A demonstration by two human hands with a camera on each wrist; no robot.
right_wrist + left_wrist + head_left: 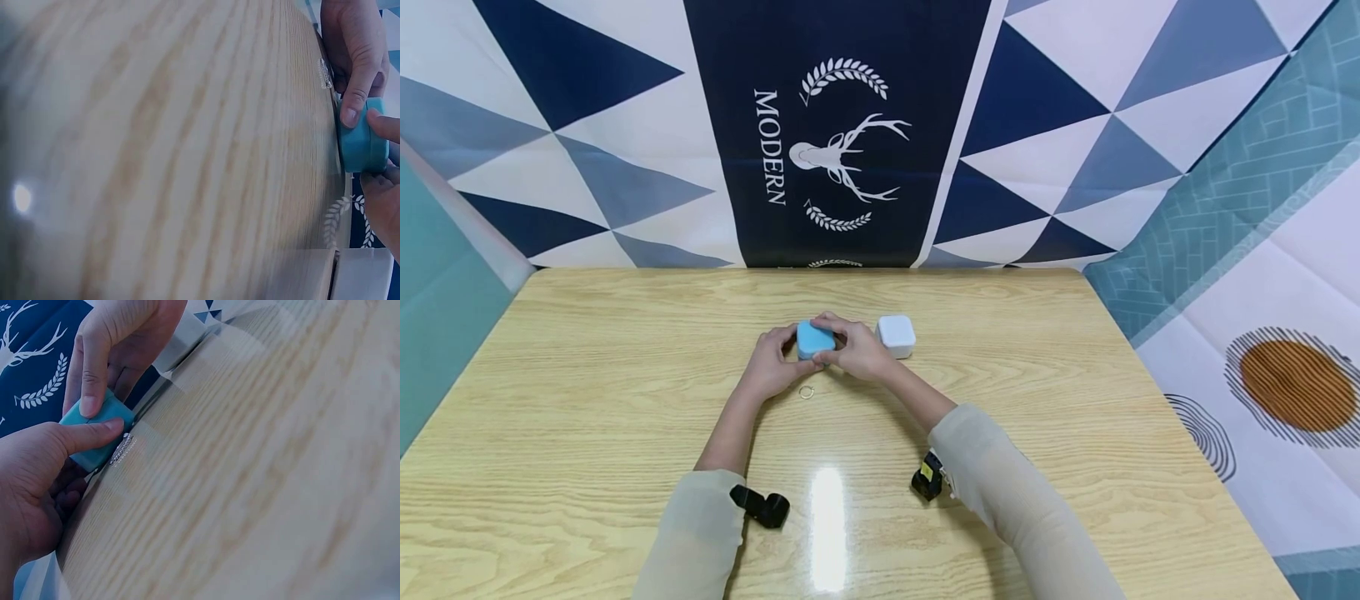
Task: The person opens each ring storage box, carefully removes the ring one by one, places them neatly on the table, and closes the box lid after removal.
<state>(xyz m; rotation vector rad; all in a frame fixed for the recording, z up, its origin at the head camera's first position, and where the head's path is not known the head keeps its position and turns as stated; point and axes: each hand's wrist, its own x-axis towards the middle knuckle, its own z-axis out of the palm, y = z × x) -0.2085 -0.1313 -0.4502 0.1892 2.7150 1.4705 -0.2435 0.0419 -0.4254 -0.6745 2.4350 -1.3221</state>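
A small blue box [816, 338] with rounded corners stands near the back middle of the table, held between both hands. My left hand [767, 365] grips its left side, the thumb along the near face. From the right, my right hand [863, 353] holds it with thumb and fingers. A seam runs round the blue box [362, 140] in the right wrist view, and no gap shows there. Just in front of it a ring [807, 392] lies on the table; sparkling stones show on the ring [122, 449] in the left wrist view.
A white box [896, 335] of similar shape stands just right of the right hand. The wooden table [587, 400] reaches back to a patterned cloth [850, 150]. Black wrist cameras sit on both sleeves, the left camera [762, 506] close above the table.
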